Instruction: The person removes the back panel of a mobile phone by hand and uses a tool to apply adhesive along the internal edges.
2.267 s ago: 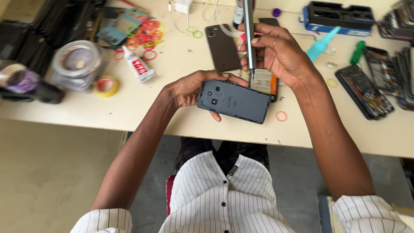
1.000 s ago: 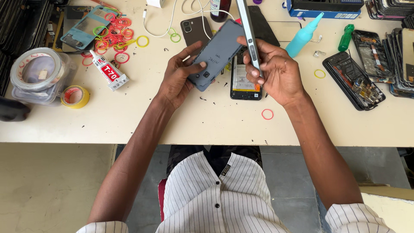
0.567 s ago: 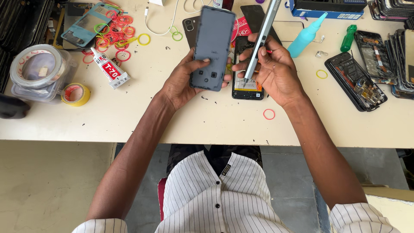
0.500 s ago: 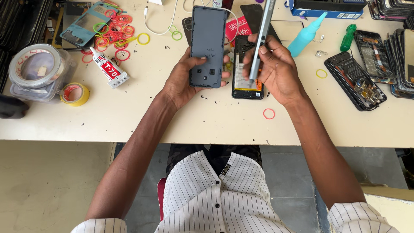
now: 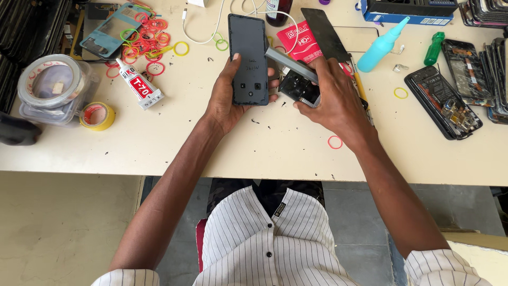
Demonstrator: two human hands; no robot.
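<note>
The left hand [image 5: 228,100] grips a dark grey phone back cover [image 5: 247,58] by its lower end, fingers [image 5: 234,59] wrapped round it, holding it upright above the pale worktop [image 5: 211,153]. The right hand [image 5: 333,100] is clenched on a flat grey strip [image 5: 291,64] – its far end touches the cover's right edge – just over an opened phone [image 5: 299,89] lying beneath. A glue tube [image 5: 138,85] and coloured rubber bands [image 5: 151,37] lie off to the left.
</note>
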